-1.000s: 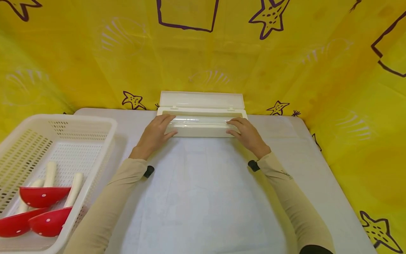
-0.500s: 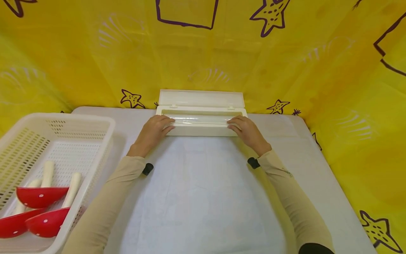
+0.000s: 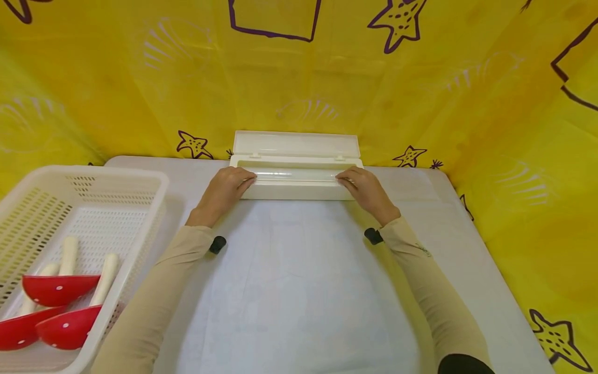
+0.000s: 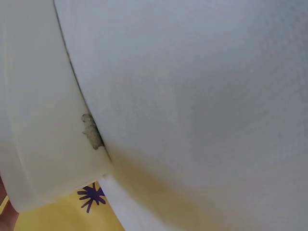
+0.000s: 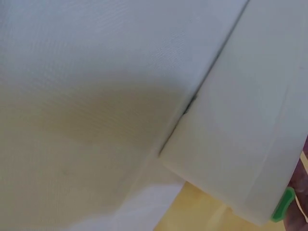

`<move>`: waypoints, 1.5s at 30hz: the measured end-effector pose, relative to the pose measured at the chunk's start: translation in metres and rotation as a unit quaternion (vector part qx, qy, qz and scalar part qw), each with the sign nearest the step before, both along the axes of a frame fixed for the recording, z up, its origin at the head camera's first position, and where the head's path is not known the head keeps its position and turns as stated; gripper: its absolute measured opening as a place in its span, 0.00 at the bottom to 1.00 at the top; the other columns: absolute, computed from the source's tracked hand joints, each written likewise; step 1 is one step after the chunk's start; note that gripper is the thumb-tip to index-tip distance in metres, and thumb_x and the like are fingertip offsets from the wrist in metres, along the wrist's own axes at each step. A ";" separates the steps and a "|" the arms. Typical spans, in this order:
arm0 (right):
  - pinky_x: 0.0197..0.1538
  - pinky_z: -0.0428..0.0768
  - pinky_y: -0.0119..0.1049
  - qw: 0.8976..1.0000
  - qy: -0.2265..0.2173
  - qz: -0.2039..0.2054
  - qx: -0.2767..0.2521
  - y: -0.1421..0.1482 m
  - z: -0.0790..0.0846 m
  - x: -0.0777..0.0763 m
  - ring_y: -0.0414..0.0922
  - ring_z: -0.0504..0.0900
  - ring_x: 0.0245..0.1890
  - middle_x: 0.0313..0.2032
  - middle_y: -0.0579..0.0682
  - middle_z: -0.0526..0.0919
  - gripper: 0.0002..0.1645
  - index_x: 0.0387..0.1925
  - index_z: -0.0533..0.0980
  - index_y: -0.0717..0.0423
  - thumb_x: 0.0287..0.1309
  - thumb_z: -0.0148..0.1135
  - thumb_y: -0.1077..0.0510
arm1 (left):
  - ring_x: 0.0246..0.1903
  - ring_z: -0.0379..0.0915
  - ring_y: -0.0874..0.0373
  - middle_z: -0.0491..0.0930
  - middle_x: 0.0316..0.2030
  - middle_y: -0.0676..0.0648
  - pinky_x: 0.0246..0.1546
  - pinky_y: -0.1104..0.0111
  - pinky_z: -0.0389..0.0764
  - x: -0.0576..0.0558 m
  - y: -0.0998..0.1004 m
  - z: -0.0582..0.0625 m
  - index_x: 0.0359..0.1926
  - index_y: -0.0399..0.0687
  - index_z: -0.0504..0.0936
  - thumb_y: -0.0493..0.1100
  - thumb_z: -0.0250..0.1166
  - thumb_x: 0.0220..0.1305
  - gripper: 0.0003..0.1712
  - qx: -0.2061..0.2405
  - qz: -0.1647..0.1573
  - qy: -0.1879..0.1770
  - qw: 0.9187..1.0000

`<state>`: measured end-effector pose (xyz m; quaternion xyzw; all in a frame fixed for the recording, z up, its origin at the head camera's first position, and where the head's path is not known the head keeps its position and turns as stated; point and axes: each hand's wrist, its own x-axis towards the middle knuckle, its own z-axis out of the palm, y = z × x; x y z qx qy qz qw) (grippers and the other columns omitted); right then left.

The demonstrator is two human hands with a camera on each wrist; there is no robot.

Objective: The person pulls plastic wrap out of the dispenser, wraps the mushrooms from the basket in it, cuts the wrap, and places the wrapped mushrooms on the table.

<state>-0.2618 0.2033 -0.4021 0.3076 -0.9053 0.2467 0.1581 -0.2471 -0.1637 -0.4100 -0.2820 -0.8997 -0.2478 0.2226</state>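
Note:
A long cream cling film dispenser (image 3: 299, 192) stands at the far edge of the table, its lid (image 3: 294, 144) tipped back. Inside lies a shiny, clear roll of cling film (image 3: 294, 174). My left hand (image 3: 220, 191) pinches the film's front edge near the left end, thumb against fingers. At the right end my right hand (image 3: 368, 194) pinches it the same way. Each wrist view is mostly filled by the dispenser's front and the cloth; a green tab (image 5: 284, 204) shows beside the right fingers (image 5: 299, 185). The film between the fingertips is too fine to make out.
To the left is a white plastic basket (image 3: 161, 182) with several red, white-dotted ladles (image 3: 60, 289) with cream handles. A white cloth (image 3: 299, 285) covers the table. Yellow patterned sheeting (image 3: 299, 78) hangs behind and at the sides.
Both thumbs have closed up to the fingers at the dispenser's front edge, where they stood apart a second ago. The dispenser and its open lid stay in place.

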 end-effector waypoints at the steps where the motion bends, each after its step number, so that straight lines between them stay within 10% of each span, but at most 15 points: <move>1: 0.47 0.82 0.44 1.000 -0.004 -0.002 0.000 0.000 0.000 0.000 0.52 0.84 0.41 0.41 0.58 0.86 0.11 0.45 0.83 0.63 0.64 0.63 0.61 | 0.39 0.83 0.43 0.88 0.38 0.40 0.49 0.53 0.80 0.000 0.000 0.001 0.44 0.36 0.87 0.34 0.67 0.63 0.09 -0.001 0.002 -0.001 1.000; 45: 0.47 0.83 0.46 0.999 -0.003 -0.038 -0.019 0.001 0.007 -0.005 0.54 0.84 0.41 0.40 0.59 0.85 0.10 0.44 0.83 0.64 0.64 0.62 0.64 | 0.40 0.82 0.43 0.87 0.41 0.39 0.45 0.53 0.82 0.001 0.003 0.010 0.45 0.37 0.86 0.34 0.65 0.65 0.09 0.022 0.070 -0.028 0.997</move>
